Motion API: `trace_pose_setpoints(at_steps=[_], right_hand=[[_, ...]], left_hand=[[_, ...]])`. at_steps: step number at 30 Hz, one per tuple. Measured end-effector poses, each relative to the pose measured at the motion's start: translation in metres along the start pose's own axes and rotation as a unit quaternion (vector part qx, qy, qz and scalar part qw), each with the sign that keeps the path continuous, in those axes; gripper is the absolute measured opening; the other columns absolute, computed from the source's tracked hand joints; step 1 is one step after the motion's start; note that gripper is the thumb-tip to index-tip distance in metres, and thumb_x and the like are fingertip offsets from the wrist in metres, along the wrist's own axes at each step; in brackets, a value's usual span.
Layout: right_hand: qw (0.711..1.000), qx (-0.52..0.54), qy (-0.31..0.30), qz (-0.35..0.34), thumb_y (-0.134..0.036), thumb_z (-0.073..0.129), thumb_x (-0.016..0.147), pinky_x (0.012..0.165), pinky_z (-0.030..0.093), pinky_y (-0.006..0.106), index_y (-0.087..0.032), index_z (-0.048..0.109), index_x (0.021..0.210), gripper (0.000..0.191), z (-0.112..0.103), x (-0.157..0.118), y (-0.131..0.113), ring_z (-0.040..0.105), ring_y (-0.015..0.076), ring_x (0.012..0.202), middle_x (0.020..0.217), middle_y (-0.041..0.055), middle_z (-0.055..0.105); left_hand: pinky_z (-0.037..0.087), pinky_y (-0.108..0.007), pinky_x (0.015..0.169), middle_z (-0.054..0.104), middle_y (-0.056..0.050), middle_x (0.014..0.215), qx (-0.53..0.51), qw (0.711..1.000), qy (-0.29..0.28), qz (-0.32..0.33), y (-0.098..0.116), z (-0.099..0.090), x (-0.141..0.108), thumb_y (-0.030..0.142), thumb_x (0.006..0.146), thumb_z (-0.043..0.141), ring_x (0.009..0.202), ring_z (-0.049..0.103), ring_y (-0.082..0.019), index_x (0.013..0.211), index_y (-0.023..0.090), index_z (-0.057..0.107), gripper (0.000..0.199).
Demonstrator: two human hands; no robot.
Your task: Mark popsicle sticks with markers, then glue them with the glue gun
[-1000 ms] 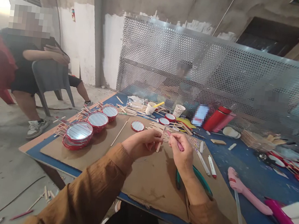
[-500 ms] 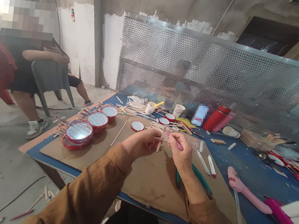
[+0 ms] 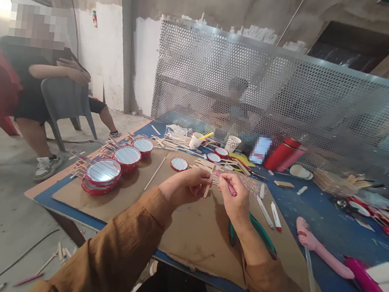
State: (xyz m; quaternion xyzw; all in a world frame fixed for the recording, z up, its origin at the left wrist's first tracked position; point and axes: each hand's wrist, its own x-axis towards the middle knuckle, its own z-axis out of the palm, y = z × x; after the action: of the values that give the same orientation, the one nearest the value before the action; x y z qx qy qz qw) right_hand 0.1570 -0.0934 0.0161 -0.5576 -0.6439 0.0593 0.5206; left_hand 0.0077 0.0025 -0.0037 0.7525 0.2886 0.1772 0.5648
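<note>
My left hand (image 3: 184,188) pinches a flat wooden craft stick (image 3: 208,182), which stands almost upright above a brown cardboard sheet (image 3: 197,245). My right hand (image 3: 236,198) grips a slim pink stick (image 3: 228,185), and its far tip reaches toward the top of the wooden stick. Green-handled pliers (image 3: 253,232) lie on the cardboard below my right wrist. Left of my hands sit several round red-rimmed drum-like frames with shiny silvery faces, the nearest small one (image 3: 179,164) just past my left hand.
Bundles of craft sticks, cups and a red flask (image 3: 279,155) crowd the blue table's far side. Pink and magenta objects (image 3: 322,259) lie on the right. A perforated metal screen (image 3: 257,87) stands behind the table. A seated person (image 3: 36,81) is at the left.
My right hand and the pink stick have shifted slightly left, toward the wooden stick. My left hand has barely moved.
</note>
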Motion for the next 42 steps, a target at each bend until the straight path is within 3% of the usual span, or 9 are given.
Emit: trace_pose_setpoints(at_steps=[15, 24, 42], right_hand=[[1.000, 0.009, -0.012, 0.002, -0.044, 0.058, 0.087, 0.058, 0.051, 0.027, -0.022, 0.064, 0.085, 0.023, 0.0009, -0.0008, 0.0012, 0.064, 0.0159, 0.057, 0.065, 0.0006, 0.069], [1.000, 0.021, -0.024, 0.003, -0.044, 0.057, 0.088, 0.068, 0.056, 0.031, -0.022, 0.064, 0.093, 0.024, 0.0032, -0.0014, 0.0030, 0.069, 0.0188, 0.070, 0.083, 0.0046, 0.074], [1.000, 0.020, 0.001, 0.005, -0.045, 0.058, 0.088, 0.066, 0.053, 0.030, -0.022, 0.065, 0.091, 0.024, 0.0037, -0.0009, 0.0020, 0.067, 0.0176, 0.066, 0.077, 0.0034, 0.073]], left_hand=[[0.036, -0.018, 0.044, 0.059, 0.002, 0.059, 0.009, 1.000, -0.013, -0.019, 0.0012, -0.0021, 0.0017, 0.039, 0.093, 0.052, 0.040, 0.045, -0.006, 0.073, 0.016, 0.053, 0.031], [0.036, -0.019, 0.044, 0.058, 0.001, 0.057, 0.016, 0.999, -0.020, -0.022, 0.0027, -0.0023, 0.0019, 0.039, 0.093, 0.052, 0.040, 0.046, -0.007, 0.071, 0.017, 0.053, 0.031], [0.035, -0.020, 0.044, 0.062, -0.002, 0.062, 0.012, 1.000, -0.016, -0.016, 0.0029, -0.0021, 0.0001, 0.042, 0.091, 0.055, 0.040, 0.045, -0.006, 0.070, 0.015, 0.056, 0.034]])
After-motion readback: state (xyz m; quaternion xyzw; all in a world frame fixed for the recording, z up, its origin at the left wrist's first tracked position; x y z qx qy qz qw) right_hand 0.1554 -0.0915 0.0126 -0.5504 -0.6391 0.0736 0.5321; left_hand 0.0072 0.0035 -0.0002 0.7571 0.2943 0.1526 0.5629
